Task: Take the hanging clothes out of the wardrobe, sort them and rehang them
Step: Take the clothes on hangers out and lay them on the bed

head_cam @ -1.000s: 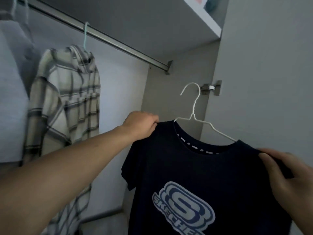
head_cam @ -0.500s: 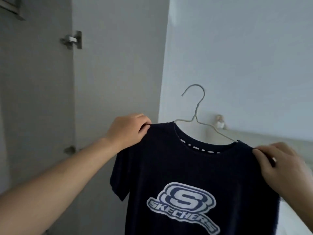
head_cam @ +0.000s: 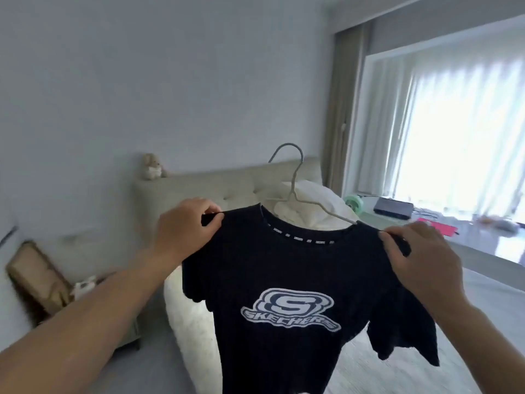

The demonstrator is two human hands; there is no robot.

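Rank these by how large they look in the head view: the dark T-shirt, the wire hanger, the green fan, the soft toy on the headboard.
1. Dark T-shirt, nearest the camera.
2. Wire hanger.
3. Soft toy and green fan: they look alike, both far off, so no ranking.

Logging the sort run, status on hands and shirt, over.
Left hand pinches one shoulder, right hand the other. Navy T-shirt on its wire hanger, held up over the bed. Nothing in the way.
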